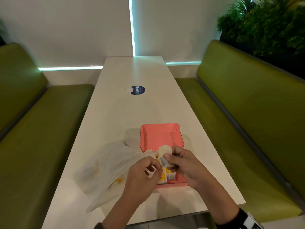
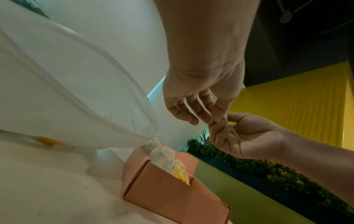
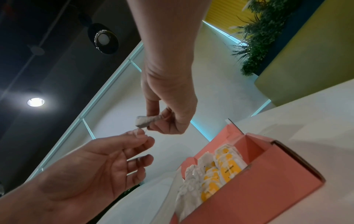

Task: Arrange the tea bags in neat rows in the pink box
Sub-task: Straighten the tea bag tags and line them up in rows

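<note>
The pink box (image 1: 159, 135) lies open on the white table, its lid folded back. A row of tea bags (image 3: 216, 174) with yellow tags stands along its near left side. My right hand (image 3: 159, 119) holds one white tea bag (image 3: 146, 120) pinched in the air above the box's near end. My left hand (image 3: 143, 134) pinches that bag's thin string just below it. From the head view both hands meet over the box, left hand (image 1: 156, 165) and right hand (image 1: 166, 157), with the tea bag (image 1: 165, 149) showing above the fingers. The box's near interior is partly hidden by them.
A crumpled clear plastic bag (image 1: 107, 167) lies left of the box, its mouth reaching the box's corner. A round blue sticker (image 1: 137, 90) sits further up the table (image 1: 132, 113). Green benches (image 1: 239, 113) flank both sides; plants (image 1: 267, 25) stand at back right.
</note>
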`<state>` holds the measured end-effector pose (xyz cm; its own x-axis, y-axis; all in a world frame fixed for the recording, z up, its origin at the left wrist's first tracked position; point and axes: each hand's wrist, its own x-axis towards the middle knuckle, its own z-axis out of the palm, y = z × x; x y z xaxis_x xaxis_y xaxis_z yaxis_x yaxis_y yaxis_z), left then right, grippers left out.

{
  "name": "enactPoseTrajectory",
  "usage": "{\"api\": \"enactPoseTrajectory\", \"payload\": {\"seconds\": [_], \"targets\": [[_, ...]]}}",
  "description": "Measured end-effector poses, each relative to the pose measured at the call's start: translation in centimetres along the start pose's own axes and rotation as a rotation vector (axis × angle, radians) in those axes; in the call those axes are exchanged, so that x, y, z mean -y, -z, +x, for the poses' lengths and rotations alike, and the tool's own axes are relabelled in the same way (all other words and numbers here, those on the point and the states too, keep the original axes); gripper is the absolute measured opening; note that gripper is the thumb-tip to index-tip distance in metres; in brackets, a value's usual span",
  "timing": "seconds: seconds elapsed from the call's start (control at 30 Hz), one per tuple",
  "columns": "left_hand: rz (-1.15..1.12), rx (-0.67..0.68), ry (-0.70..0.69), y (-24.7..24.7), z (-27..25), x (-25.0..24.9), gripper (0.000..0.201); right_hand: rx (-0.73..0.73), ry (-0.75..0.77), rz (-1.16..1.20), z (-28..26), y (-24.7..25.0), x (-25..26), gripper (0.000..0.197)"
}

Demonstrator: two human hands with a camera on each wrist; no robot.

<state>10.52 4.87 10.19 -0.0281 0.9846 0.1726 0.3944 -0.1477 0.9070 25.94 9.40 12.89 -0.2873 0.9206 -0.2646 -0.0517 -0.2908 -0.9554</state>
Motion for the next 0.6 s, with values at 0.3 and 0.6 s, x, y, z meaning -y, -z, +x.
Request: {"api": "enactPoseTrajectory", "payload": {"seconds": [0.3,0.6], "targets": [[-0.007,0.12,-0.206,-0.4,-0.6,0.3,0.033,-0.174,0.091,-0.005,0.2,-0.5,-0.4,0.012],[-0.024,-0.037,-0.194,0.1,-0.3,1.6,0.029,-0.166,0.087,0.012,-0.1,-0.3,0.5,0.022]]}}
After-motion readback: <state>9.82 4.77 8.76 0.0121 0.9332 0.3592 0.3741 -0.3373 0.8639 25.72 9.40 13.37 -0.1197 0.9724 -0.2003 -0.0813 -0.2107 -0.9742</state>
